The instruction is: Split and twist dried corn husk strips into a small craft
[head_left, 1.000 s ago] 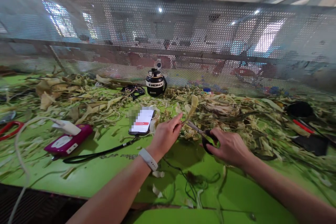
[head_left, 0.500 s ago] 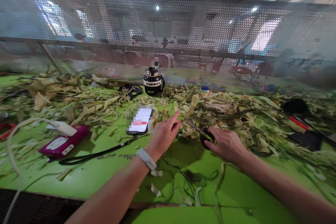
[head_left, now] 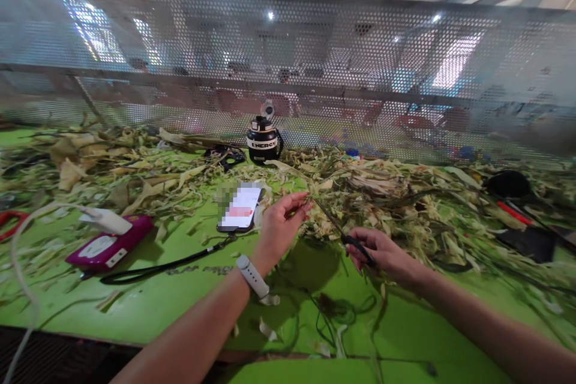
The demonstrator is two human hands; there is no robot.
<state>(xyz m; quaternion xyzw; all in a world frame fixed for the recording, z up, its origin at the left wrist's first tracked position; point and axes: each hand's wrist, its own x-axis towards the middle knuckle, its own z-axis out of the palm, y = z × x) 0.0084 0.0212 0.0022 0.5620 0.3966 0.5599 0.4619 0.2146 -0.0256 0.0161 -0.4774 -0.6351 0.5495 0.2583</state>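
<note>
My left hand (head_left: 281, 225), with a pale band on its wrist, pinches the end of a pale dry husk strip (head_left: 288, 167) that reaches up and left toward the bottle. My fingertips partly hide the pinched end. Scissors (head_left: 357, 246) with dark handles sit in my right hand (head_left: 382, 255), fingers wrapped around the handles. Their blades point up and left, tips close to my left fingertips. Behind both hands lies a loose heap of dry husk scraps (head_left: 382, 186). Below them, a tangle of dark green string (head_left: 346, 309) lies on the green table (head_left: 180, 306).
A phone (head_left: 240, 207) with a black strap lies left of my left hand. Beyond it stands a black bottle (head_left: 263, 141), its lid raised. A purple power block (head_left: 110, 246) with a white charger is at left. Perforated metal mesh (head_left: 306, 42) closes off the back.
The pale strip by my left fingers has swung from upright to leaning left. My right hand has turned the scissors, and their blades look closer together. The left fingers have curled in more.
</note>
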